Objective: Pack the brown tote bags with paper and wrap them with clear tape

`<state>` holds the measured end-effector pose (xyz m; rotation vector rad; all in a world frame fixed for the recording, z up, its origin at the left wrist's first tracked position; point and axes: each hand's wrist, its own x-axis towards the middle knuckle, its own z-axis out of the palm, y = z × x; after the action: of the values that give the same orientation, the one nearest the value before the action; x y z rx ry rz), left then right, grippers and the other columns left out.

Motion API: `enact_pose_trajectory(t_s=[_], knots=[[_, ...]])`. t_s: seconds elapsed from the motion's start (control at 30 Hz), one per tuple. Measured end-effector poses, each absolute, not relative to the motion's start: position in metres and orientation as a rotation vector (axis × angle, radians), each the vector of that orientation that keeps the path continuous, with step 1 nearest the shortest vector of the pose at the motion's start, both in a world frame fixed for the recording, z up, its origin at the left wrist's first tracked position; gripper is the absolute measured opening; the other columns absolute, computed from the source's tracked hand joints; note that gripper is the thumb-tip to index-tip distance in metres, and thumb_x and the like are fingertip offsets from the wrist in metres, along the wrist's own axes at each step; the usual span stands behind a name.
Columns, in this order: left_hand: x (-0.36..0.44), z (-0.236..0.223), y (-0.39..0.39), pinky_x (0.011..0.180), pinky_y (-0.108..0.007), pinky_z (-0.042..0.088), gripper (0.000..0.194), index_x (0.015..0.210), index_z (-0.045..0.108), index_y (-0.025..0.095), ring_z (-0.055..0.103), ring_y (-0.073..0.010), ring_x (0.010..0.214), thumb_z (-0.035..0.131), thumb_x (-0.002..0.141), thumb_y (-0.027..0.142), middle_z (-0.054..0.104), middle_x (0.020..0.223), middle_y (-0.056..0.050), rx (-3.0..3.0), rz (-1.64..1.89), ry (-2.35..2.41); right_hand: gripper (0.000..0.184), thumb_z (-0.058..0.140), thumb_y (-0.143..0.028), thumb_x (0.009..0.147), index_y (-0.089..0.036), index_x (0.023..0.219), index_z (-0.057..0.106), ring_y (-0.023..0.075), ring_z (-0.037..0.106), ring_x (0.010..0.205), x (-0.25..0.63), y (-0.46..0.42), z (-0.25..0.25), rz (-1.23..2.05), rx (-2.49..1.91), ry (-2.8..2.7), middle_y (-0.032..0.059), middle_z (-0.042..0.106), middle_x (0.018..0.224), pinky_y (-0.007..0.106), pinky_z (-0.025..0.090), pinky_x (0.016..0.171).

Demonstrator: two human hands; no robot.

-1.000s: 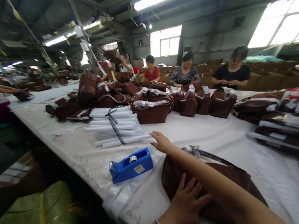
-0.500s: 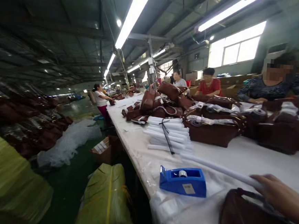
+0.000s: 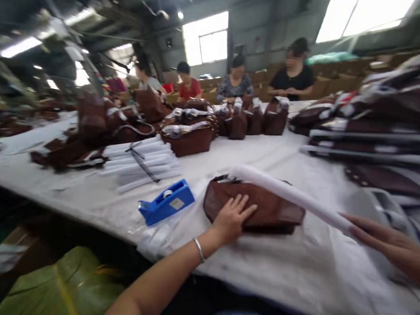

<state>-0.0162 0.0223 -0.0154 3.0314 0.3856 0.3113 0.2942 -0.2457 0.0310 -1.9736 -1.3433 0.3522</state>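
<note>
A brown leather-look handbag [image 3: 271,208] lies on the white-covered table in front of me. My left hand [image 3: 232,220], with a silver bangle on its wrist, rests on the bag with its fingers spread. Off to the right, my right hand [image 3: 374,233] grips one end of a long white foam tube [image 3: 294,195]. The tube slants up and leftward over the bag's top edge; whether it touches the bag I cannot tell. A blue tape dispenser [image 3: 168,202] stands left of the bag. Behind it is a bundle of similar white tubes [image 3: 144,164] with a black tie.
Finished-looking brown bags [image 3: 193,139] stand along the table [image 3: 246,153], and more are stacked at the right [image 3: 387,128]. Several co-workers sit across the table. A green wrapped bale [image 3: 65,287] is on the floor at the front left, beyond the table edge.
The view has swung to the right. My right hand has pulled the white tube away from the bundle and over the bag. My left hand now lies on the bag in full view.
</note>
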Motion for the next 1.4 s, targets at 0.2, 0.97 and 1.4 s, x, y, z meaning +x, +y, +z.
enact_pose_trajectory(t_s=[0.2, 0.97, 1.4], knots=[[-0.014, 0.003, 0.03, 0.114, -0.043, 0.037, 0.069, 0.152, 0.034, 0.028, 0.032, -0.0302, 0.146, 0.055, 0.088, 0.016, 0.033, 0.16, -0.01, 3.157, 0.185, 0.289, 0.036, 0.069, -0.054, 0.085, -0.029, 0.109, 0.077, 0.0302, 0.065, 0.111, 0.249, -0.281, 0.037, 0.617, -1.943, -1.514, 0.0117, 0.071, 0.119, 0.041, 0.05, 0.1], [-0.022, -0.031, 0.018, 0.116, -0.052, 0.034, 0.062, 0.154, 0.028, 0.039, 0.021, -0.0345, 0.15, 0.055, 0.098, 0.033, 0.02, 0.164, -0.012, 3.251, 0.508, 0.297, 0.031, 0.053, -0.016, 0.096, -0.025, 0.122, 0.066, 0.026, 0.057, 0.121, 0.147, -0.187, -0.034, -0.591, -1.91, -1.325, 0.0079, 0.067, 0.121, 0.046, 0.046, 0.108], [-0.01, -0.031, -0.01, 0.113, -0.067, 0.029, 0.065, 0.153, 0.034, 0.032, 0.017, -0.038, 0.151, 0.057, 0.092, 0.035, 0.014, 0.165, -0.012, 3.144, 0.516, 0.427, 0.073, 0.041, -0.014, 0.092, -0.028, 0.159, 0.015, 0.0293, 0.038, 0.143, 0.15, -0.184, -0.083, -0.503, -2.002, -1.723, 0.0058, 0.04, 0.156, 0.054, 0.047, 0.106]])
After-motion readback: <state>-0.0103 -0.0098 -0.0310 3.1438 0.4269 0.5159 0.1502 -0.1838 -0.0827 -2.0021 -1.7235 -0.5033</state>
